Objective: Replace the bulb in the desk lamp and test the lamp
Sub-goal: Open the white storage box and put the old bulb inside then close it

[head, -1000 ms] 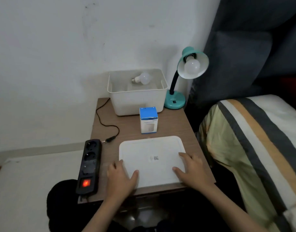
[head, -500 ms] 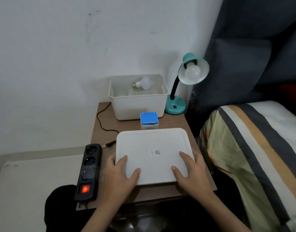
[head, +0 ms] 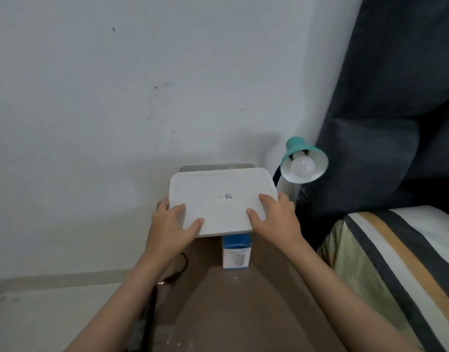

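Both hands held white lid above worktop [head: 243, 313], arms stretched forward.

Left hand [head: 171, 224] gripped lid [head: 218, 199] at near-left corner, right hand [head: 276, 219] at near-right; thumbs on top, fingers curled under the edges. Lamp [head: 303, 161] stood right of lid, bulb [head: 302, 166] in shade, unlit. Blue box [head: 236, 252] below lid's near edge.

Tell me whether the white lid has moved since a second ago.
Yes. The white lid, held by both hands, went from the table's near edge, past the blue box, toward the lamp.
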The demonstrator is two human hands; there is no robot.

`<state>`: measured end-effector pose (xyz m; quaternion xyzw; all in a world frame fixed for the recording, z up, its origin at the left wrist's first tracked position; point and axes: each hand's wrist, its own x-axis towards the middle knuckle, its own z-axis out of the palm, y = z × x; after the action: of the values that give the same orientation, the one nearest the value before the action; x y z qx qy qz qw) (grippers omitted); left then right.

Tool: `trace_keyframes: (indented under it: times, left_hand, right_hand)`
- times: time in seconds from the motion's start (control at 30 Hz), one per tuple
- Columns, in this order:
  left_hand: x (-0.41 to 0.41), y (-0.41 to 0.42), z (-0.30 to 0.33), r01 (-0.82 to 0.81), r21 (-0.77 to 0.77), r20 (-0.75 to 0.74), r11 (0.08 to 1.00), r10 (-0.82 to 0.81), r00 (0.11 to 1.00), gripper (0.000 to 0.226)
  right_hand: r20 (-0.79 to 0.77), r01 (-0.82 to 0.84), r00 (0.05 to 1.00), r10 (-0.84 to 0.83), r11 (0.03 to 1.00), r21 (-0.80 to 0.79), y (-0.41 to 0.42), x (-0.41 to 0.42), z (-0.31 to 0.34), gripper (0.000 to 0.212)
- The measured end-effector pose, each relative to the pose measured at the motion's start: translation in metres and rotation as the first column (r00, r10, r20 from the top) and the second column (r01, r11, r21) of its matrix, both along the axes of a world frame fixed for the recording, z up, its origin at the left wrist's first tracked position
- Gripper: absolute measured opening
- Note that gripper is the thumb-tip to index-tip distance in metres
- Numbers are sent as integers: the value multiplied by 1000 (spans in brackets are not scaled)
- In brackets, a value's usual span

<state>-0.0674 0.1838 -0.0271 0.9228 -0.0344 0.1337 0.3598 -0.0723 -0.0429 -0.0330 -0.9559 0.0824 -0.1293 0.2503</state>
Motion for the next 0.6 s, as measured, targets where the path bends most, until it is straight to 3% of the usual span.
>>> trace_keyframes:
  times: [0.3,0.6]
  left_hand:
    - [109,-2,-1,29,45,-48,999,-27,998,50]
    - [135,-6,-34,-4,87,-5,996,4,1000,42]
  right_hand:
    - [-61,8,998,-7,1000,17,-1,107,6,52]
    - [-146,31,989,-39,998,-59,1,128,-20,56]
